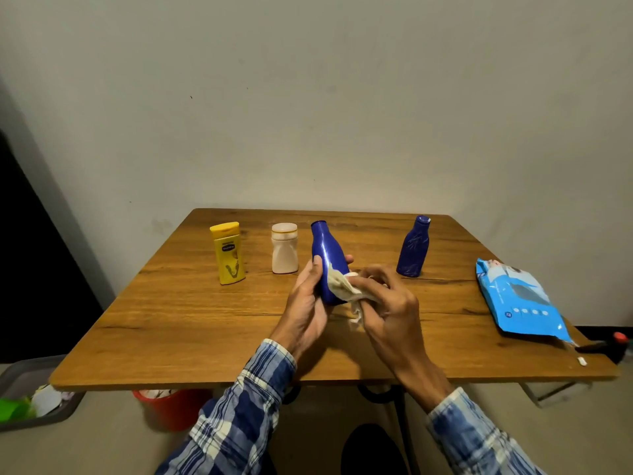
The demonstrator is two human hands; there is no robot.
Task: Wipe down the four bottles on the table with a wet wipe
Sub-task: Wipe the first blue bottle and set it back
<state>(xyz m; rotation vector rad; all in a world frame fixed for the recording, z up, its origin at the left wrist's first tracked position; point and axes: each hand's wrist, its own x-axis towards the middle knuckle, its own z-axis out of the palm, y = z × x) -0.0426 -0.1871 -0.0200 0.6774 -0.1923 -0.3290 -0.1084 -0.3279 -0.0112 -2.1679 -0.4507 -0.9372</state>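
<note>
Four bottles show over a wood-grain table (171,320) with rounded corners, whose brown top spreads under both hands. Well to the right of the right hand's fingers lies a glossy, crinkled blue wipe pack (520,299), its print too small to read. Far left of the left hand's fingers stands a flat-sided yellow bottle (229,253) with a flip cap and a dark oval label, its writing illegible. The left hand (305,306) curls fingers and thumb round the lower body of a smooth, shiny blue bottle (325,248), held tilted above the table. A second blue bottle (412,248) stands upright beyond the right fingers. A waisted white bottle (284,250) stands just beyond the left fingertips. The right hand (387,303) pinches a crumpled pale wet wipe (342,289) against the held bottle's side.
</note>
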